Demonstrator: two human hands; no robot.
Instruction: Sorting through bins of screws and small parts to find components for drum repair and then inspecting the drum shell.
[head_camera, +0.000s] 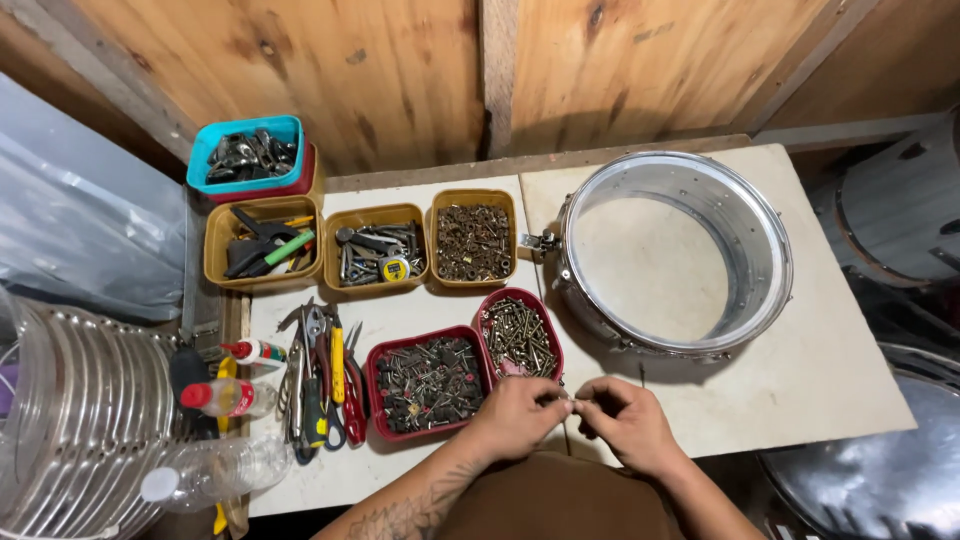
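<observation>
My left hand and my right hand meet at the near edge of the white bench, fingertips pinched together on a small metal part, too small to identify. Just beyond the left hand stand two red trays: one with dark small parts, one with long screws. A shiny metal drum shell lies open side up to the right, beyond my right hand.
Three tan tubs at the back hold clamps, wrenches with a tape measure, and nuts; a teal tub holds metal lugs. Pliers and screwdrivers lie left of the red trays. Bottles and clear hoops sit far left.
</observation>
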